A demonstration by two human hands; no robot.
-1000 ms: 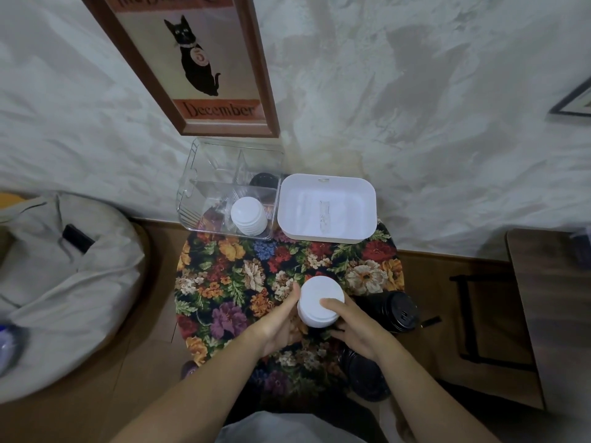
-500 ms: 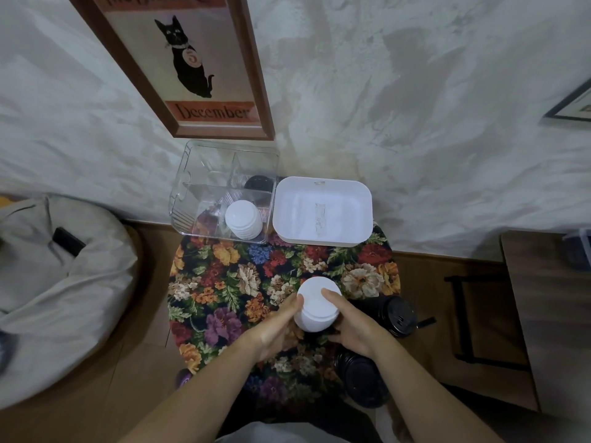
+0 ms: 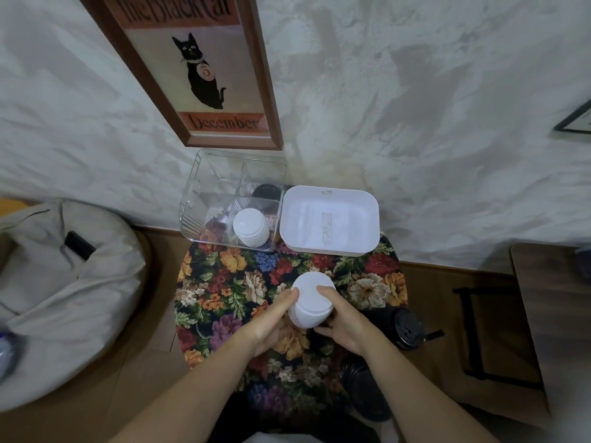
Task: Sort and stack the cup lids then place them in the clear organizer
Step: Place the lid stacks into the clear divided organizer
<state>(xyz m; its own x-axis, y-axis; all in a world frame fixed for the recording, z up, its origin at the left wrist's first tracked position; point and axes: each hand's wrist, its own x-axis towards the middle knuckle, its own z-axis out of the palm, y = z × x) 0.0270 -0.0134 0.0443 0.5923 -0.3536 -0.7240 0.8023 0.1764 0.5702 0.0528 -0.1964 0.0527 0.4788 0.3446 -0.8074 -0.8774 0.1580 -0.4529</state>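
Under "December" Black Cat poster (image 3: 204, 71), hands (image 3: 271, 321) (image 3: 343, 327) around white lids (image 3: 311, 298)

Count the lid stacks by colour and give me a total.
White: 2, the held stack between left hand and right hand, and the boxed stack in the clear organizer.
Black: 3, the back-compartment lids counted as one, the right-edge stack, and the near stack by the right forearm.
Total: 5

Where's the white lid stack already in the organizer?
Head view: the white lid stack stands in the front right compartment of the clear organizer, left of the white bin.
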